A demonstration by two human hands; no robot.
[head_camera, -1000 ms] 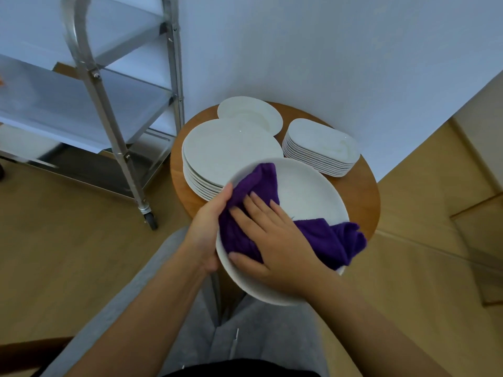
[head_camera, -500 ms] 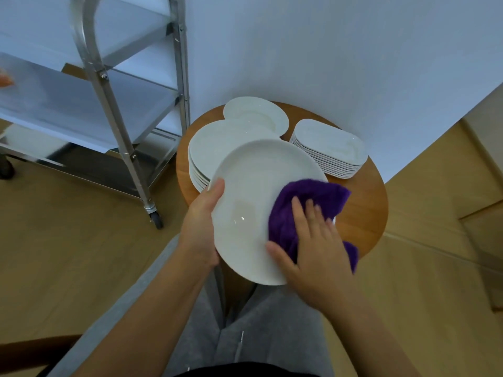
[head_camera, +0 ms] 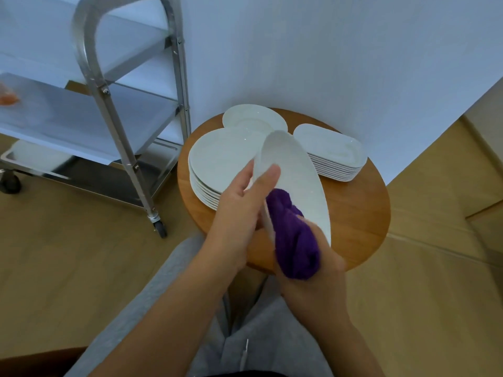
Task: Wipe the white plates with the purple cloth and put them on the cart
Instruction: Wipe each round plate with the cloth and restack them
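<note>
Hands: left hand (head_camera: pixel 239 210) grips one tilted white plate (head_camera: pixel 292 170) by its rim; right hand (head_camera: pixel 324 270) clutches one purple cloth (head_camera: pixel 295 240) against it
Table (head_camera: pixel 359 210): three plate piles at 12 o'clock; round stack (head_camera: pixel 217 159), rectangular stack (head_camera: pixel 333 155), small plates (head_camera: pixel 251 118)
Cart (head_camera: pixel 130 142): one, at 10 o'clock; open floor before it

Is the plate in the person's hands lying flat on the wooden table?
No: the held plate is tilted up on edge above the table, gripped by the left hand, with the purple cloth against it.

Cart upright (head_camera: pixel 123 148) beside plate stack (head_camera: pixel 217 164) — narrow gap.
</note>
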